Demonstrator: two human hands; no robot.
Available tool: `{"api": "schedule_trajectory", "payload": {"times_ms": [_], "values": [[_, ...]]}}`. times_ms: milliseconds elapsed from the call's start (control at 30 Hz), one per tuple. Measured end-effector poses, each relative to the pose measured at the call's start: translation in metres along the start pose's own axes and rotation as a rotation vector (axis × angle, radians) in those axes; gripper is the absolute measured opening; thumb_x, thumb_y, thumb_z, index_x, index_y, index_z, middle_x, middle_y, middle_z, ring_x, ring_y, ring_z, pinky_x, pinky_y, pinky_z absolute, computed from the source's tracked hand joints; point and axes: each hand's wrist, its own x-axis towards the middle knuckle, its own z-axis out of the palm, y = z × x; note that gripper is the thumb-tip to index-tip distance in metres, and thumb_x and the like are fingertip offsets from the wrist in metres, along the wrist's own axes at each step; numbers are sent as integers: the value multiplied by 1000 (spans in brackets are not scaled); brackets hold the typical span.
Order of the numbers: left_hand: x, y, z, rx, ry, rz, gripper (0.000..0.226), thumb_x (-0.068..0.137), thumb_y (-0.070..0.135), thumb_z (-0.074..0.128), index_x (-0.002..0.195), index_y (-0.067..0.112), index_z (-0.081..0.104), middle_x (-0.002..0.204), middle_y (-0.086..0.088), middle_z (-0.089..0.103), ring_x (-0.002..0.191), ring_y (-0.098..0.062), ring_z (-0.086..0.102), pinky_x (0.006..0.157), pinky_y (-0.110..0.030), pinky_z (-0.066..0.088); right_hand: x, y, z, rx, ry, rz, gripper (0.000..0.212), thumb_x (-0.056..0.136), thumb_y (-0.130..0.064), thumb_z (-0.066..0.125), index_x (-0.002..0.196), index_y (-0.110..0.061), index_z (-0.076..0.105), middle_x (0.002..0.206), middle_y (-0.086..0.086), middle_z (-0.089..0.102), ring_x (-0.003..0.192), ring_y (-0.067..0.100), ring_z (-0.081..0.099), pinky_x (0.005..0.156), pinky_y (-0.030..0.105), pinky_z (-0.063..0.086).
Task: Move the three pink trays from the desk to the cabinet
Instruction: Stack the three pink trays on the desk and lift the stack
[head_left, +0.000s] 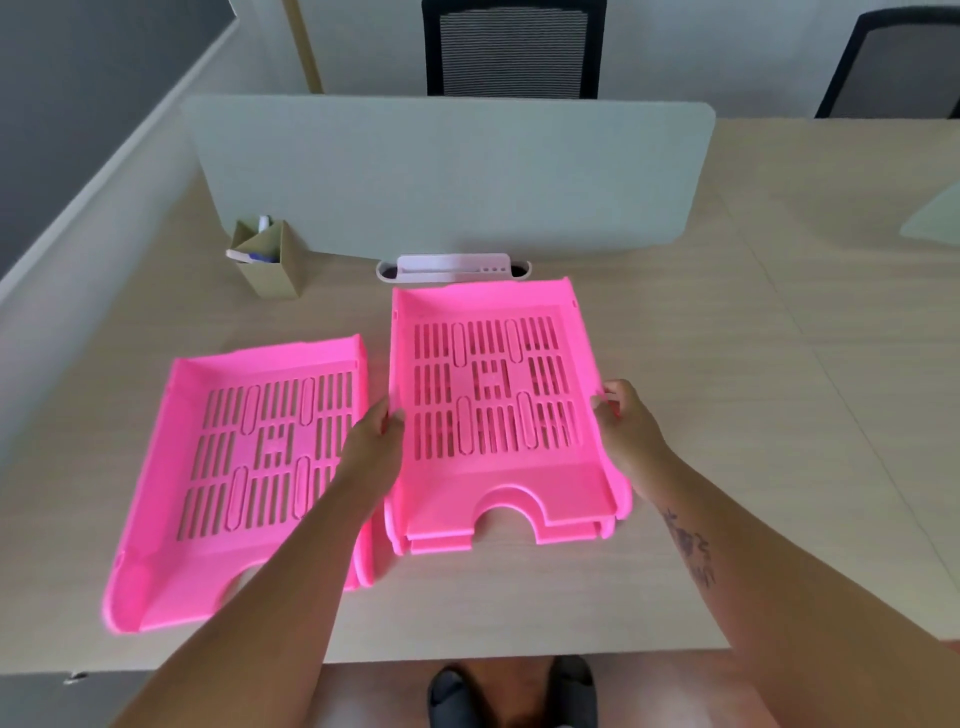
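Observation:
Pink slotted trays lie on the light wooden desk (727, 415). One tray (244, 483) lies flat at the left. At the centre a top tray (493, 405) sits nested on another pink tray (441, 543), whose front edge shows beneath it. My left hand (371, 447) grips the top tray's left wall. My right hand (626, 423) grips its right wall. My left forearm crosses over the left tray's right side and hides part of it.
A grey divider panel (452, 171) stands across the desk behind the trays. A cardboard pen holder (270, 257) stands at the back left, a white cable box (452, 267) just behind the stack. Two black chairs (514, 47) stand beyond. My shoes (511, 691) show below the desk edge.

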Motion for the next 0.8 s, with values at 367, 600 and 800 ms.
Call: {"api": "schedule_trajectory", "payload": {"times_ms": [367, 600, 800], "values": [[-61, -26, 22, -198, 67, -158, 44, 101, 52, 29, 91, 21, 59, 80, -13, 65, 68, -26, 64, 65, -60, 58, -59, 39, 3, 170, -19, -23, 35, 108, -32, 29, 100, -20, 61, 76, -1, 62, 65, 7, 59, 49, 19, 46], [-44, -11, 29, -449, 41, -312, 41, 99, 52, 38, 105, 21, 63, 99, -16, 72, 92, -36, 71, 79, -59, 58, -51, 30, 15, 395, -28, 125, 58, 105, -45, 27, 139, -5, 50, 140, 23, 57, 130, 40, 54, 109, 60, 42], [-56, -26, 37, -385, 72, -213, 47, 96, 56, 43, 116, 17, 59, 102, -16, 72, 85, -37, 69, 76, -63, 57, -58, 45, 9, 229, -96, -14, 51, 104, -42, 38, 146, -15, 45, 109, 14, 70, 97, 36, 70, 80, 53, 60]]}}
